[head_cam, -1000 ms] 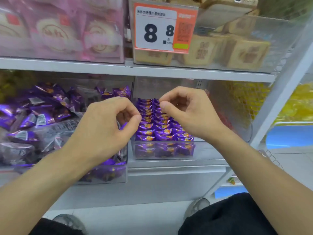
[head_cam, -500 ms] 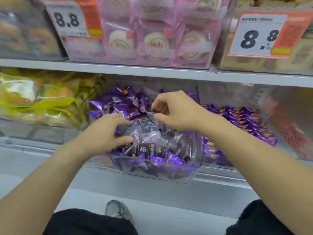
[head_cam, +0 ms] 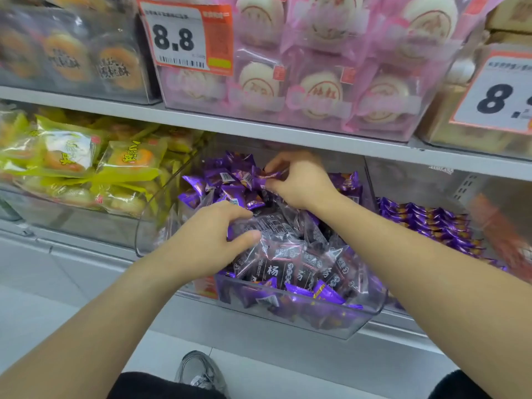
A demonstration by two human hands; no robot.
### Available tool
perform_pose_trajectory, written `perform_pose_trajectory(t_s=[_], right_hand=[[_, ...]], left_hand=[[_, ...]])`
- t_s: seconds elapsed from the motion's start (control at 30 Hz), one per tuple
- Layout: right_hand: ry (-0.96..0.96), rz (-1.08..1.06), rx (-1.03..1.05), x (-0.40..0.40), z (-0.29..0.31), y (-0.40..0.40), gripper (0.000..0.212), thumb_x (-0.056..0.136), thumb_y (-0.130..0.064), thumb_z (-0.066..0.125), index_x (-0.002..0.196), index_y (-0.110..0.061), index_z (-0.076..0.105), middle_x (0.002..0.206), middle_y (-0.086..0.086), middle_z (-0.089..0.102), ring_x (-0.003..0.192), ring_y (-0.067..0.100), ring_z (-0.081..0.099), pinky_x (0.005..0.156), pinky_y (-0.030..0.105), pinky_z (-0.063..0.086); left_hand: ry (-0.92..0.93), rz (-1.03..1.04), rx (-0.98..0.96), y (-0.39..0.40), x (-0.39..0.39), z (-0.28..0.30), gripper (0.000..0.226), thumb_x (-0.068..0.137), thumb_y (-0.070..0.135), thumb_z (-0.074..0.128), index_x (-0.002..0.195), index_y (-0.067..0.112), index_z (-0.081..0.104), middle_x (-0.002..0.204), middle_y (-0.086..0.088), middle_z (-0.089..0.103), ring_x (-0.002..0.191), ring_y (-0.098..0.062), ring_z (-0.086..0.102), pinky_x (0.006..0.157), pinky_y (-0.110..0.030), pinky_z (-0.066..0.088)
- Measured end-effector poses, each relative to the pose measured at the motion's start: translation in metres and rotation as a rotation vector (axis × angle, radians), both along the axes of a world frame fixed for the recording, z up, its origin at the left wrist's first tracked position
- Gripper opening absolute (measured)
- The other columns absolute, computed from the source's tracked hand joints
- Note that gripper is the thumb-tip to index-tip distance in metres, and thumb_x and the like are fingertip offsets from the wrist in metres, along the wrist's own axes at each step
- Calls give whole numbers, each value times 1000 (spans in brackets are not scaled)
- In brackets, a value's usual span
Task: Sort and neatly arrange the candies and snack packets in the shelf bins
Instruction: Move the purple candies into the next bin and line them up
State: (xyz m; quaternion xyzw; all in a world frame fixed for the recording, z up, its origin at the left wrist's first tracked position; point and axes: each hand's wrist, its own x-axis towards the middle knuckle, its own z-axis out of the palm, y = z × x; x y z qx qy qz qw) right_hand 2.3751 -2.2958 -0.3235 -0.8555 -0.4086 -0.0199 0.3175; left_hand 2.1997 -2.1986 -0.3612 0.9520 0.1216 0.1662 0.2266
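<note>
A grey metal shelf board (head_cam: pixel 259 131) runs across the view, sloping down to the right, with a second, lower shelf ledge (head_cam: pixel 86 249) beneath it. White and orange price tags, one reading 8.8 (head_cam: pixel 184 38) and another partly cut off at the right edge (head_cam: pixel 501 93), hang at the front of the upper level. Below the shelving lies a pale, smooth floor (head_cam: pixel 43 306). The light is even and bright, with soft glare on the clear plastic fronts.

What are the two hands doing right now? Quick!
Left hand: fingers curled round a clear dark packet in the bin.
Right hand: pinching a purple candy.
</note>
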Motion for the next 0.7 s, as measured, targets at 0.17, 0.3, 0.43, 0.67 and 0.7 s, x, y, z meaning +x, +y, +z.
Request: perform_pose_trajectory(t_s=[0.17, 0.3, 0.43, 0.67, 0.7], right_hand=[[386, 174, 410, -46, 6, -33, 25, 70, -11, 88, 87, -17, 71, 83, -2, 73, 68, 5, 63, 67, 18, 53], [526, 312, 454, -74, 0, -39, 29, 66, 2, 88, 86, -10, 71, 86, 6, 75, 78, 12, 71, 75, 23, 59], [683, 329, 399, -65, -2, -33, 25, 74, 10, 79, 96, 0, 72, 96, 14, 75, 89, 22, 73, 86, 35, 60], [185, 142, -142, -32, -19, 28, 47, 84, -41, 74, 121, -14, 64, 112, 4, 69, 101, 22, 65, 86, 25, 47], [135, 137, -173, -36, -21, 36, 51, 82, -46, 75, 119, -12, 64, 109, 5, 69, 101, 23, 64, 83, 26, 46]], left_hand=[[-343, 271, -528, -9, -1, 24, 29, 90, 44, 62, 101, 18, 69, 78, 3, 74, 72, -6, 70, 74, -24, 58], [-352, 261, -1035, -22, -10, 32, 32, 91, 32, 66, 100, 1, 68, 79, -12, 76, 71, -28, 75, 62, -31, 62], [-405, 344, -1122, -16, -18, 35, 24, 87, 14, 72, 106, 3, 62, 82, -15, 73, 68, -24, 74, 65, -36, 63], [-384, 383, -1125, -2, -32, 41, 14, 94, -3, 51, 82, 2, 54, 75, -11, 59, 67, -29, 73, 81, -47, 60], [-389, 384, -1145, -2, -32, 41, 15, 94, -3, 49, 81, 2, 54, 73, -12, 64, 72, -33, 73, 79, -46, 60]])
